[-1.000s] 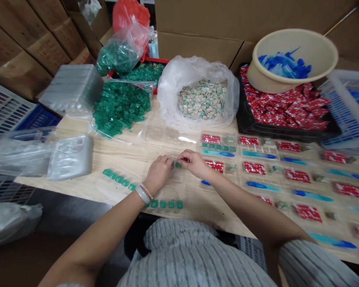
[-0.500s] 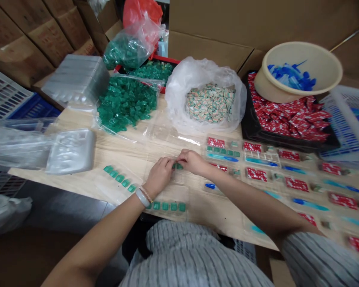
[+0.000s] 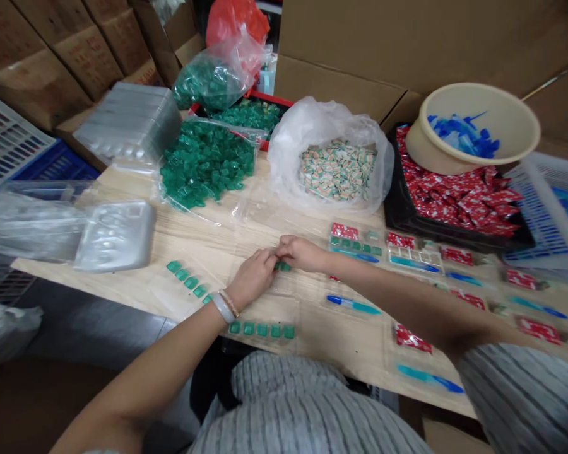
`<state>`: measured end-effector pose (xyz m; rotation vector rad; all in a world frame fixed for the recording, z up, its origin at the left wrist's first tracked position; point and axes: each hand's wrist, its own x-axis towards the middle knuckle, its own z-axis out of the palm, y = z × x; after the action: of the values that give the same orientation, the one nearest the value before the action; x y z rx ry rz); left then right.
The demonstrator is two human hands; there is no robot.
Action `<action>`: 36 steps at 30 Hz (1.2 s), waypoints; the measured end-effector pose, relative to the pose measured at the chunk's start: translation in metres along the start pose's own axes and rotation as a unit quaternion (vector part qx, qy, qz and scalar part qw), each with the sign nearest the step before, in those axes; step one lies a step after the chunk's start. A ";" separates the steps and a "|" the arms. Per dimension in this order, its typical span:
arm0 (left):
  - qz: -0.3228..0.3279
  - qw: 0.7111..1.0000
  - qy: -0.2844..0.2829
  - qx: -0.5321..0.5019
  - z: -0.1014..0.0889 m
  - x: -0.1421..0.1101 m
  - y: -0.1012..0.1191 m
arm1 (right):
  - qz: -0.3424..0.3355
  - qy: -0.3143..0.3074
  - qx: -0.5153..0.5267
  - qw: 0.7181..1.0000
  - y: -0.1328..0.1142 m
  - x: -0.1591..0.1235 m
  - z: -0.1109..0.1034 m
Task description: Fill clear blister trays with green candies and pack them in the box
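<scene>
Left hand (image 3: 253, 277) and right hand (image 3: 300, 252): bare, fingertips together over a pale wooden desk (image 3: 326, 334); whether they pinch anything cannot be told. Small green plastic squares (image 3: 284, 267) show directly beneath the fingertips. A straight row of five green squares (image 3: 262, 330) lies nearer the body than the hands; a slanting green row (image 3: 191, 283), left of them; a heap of green plastic pieces (image 3: 206, 165), beyond the left hand.

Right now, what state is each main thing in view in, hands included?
left hand, fingers bent, grip unclear
right hand, fingertips drawn together, grip unclear
green squares, laid out in rows
green pieces, heaped loose
white bag, open, partly filled with striped pieces
cream basin, open-topped, holding blue pieces
black tray, loaded with red packets
clear plastic trays, stacked
</scene>
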<state>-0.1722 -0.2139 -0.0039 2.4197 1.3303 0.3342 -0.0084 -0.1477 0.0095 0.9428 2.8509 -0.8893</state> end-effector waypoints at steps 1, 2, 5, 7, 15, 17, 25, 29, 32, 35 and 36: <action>0.002 1.000 0.003 -0.004 0.001 0.000 -0.001 | -0.013 -0.010 -0.005 1.000 0.001 0.002 -0.001; 0.003 1.000 0.006 -0.009 0.001 0.000 -0.002 | -0.027 -0.020 -0.009 0.999 0.003 0.003 -0.003; 0.005 1.000 0.006 -0.026 0.001 0.001 -0.004 | -0.060 -0.050 -0.024 0.997 0.005 0.009 -0.007; 0.003 0.999 0.004 -0.036 0.001 0.001 -0.004 | -0.061 -0.068 -0.045 0.995 0.005 0.011 -0.007; -0.024 0.999 -0.031 -0.029 -0.004 0.007 -0.002 | 0.000 -0.003 -0.209 0.978 -0.018 0.014 -0.016; -0.041 0.997 -0.061 -0.015 -0.008 0.008 0.001 | 0.026 0.069 -0.178 0.981 -0.021 0.018 -0.031; -0.073 0.992 -0.028 -0.094 -0.033 0.002 -0.001 | 0.064 0.209 0.270 0.938 0.025 0.094 -0.110; -0.080 0.987 0.024 -0.136 -0.051 0.003 -0.014 | 0.139 0.337 0.161 0.917 0.066 0.154 -0.169; -0.077 0.986 0.034 -0.142 -0.061 0.011 -0.021 | 0.213 0.387 -0.013 0.897 0.090 0.199 -0.210; -0.035 0.990 -0.010 -0.138 -0.067 0.021 -0.018 | 0.275 0.360 -0.125 0.883 0.111 0.235 -0.227; -0.016 0.990 -0.030 -0.137 -0.068 0.023 -0.016 | 0.281 0.345 -0.148 0.884 0.117 0.243 -0.228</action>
<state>-0.1972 -0.1734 0.0516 2.1620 1.2102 0.4025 -0.1064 0.1804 0.0964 2.2121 2.7298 -0.0405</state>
